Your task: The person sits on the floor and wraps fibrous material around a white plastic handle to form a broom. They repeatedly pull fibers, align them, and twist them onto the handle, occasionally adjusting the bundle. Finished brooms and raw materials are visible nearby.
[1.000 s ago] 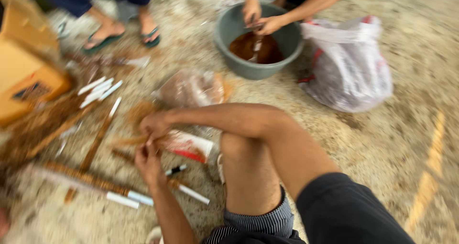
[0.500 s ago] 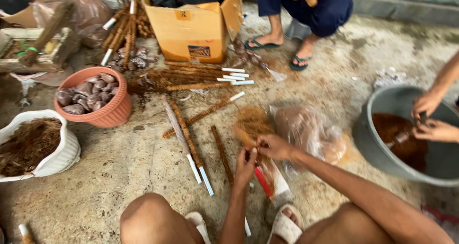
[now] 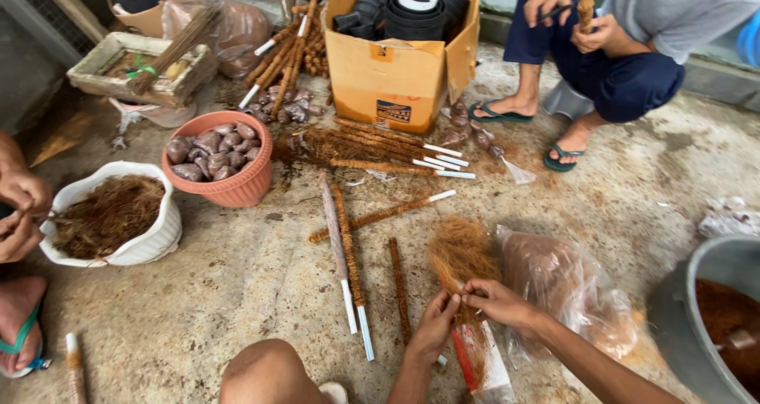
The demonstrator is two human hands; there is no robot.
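Both hands are pinching a fibre tuft (image 3: 461,265), meeting just in front of the knee: left hand (image 3: 434,331) gripping from below, right hand (image 3: 497,301) closing on it from the side, forearms converging. Several wrapped sticks (image 3: 342,245) are lying finished left of the hands; loose fibre in the bag (image 3: 566,285) at right is looking unused.
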